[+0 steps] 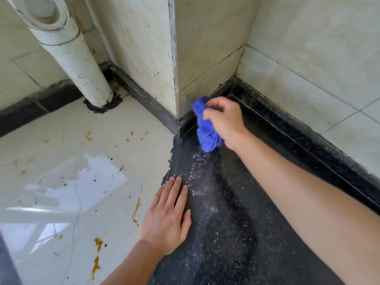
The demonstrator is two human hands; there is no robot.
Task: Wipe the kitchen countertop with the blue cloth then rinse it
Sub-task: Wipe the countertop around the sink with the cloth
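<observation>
Right hand (224,122) grips the bunched blue cloth (205,128) at centre-frame corner; left hand (166,219) lies flat, fingers (175,190) straight, on the wet-looking dark surface (236,233) (slippery, so it could skid).

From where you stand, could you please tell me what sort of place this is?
Probably a kitchen corner: a dark speckled countertop meets grimy tiled walls, a white pipe drops to a pale, orange-spattered surface, and the right hand grips a blue cloth.

Speckled stone countertop (236,233) (wet sheen); soft cloth (205,128).
</observation>
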